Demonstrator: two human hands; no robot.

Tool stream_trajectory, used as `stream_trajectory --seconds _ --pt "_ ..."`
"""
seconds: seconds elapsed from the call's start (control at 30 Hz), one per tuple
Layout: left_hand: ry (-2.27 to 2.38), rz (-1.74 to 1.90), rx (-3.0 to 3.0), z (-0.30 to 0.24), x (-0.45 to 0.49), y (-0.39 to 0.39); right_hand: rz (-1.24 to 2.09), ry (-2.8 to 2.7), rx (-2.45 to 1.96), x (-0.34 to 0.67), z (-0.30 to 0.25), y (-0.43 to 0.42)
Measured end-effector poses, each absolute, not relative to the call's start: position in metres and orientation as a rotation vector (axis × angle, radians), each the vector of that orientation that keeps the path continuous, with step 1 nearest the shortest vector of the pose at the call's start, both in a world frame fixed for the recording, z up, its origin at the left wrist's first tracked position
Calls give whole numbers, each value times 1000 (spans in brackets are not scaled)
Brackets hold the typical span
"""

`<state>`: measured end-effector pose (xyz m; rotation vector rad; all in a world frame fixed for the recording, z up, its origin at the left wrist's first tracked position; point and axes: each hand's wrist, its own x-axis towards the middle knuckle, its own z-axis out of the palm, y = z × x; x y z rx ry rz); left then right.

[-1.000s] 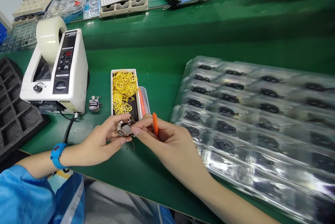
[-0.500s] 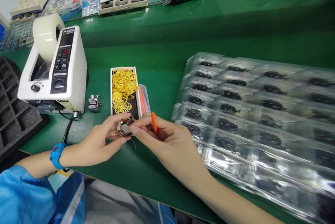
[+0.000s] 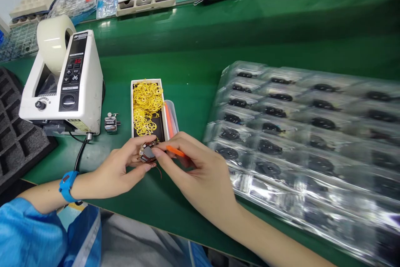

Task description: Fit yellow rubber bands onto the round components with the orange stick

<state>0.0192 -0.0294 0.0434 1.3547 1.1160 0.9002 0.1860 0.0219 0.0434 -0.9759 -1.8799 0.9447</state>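
My left hand (image 3: 120, 169) is closed round a small round coil part (image 3: 147, 153) with copper windings and thin red wires hanging below it. My right hand (image 3: 193, 167) pinches a slim orange tool (image 3: 175, 150), lying nearly flat with its tip at the part's right edge. Both hands hover over the green table (image 3: 187, 71) just in front of a white box of yellow rings (image 3: 146, 106). A blue wrist strap (image 3: 66, 185) is on my left wrist.
A white tape dispenser (image 3: 64, 86) with a tape roll stands at the left, a small metal tally counter (image 3: 111, 123) beside it. Black foam tray (image 3: 15, 133) lies far left. Clear blister trays (image 3: 306, 142) of dark parts fill the right. More trays and a clipboard lie at the back.
The orange tool has tipped from upright to nearly flat, its tip now pointing at the coil part. My left hand keeps its hold on the part. The view shifted slightly.
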Motion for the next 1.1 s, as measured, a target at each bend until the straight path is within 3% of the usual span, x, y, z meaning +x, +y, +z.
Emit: stream_trajectory --seconds 0.63,1.1 --pt "1028 968 1314 42 21 -27 933 -1919 -907 187 42 26" --pt "1041 956 1316 43 21 -26 668 -1994 -869 185 36 23"
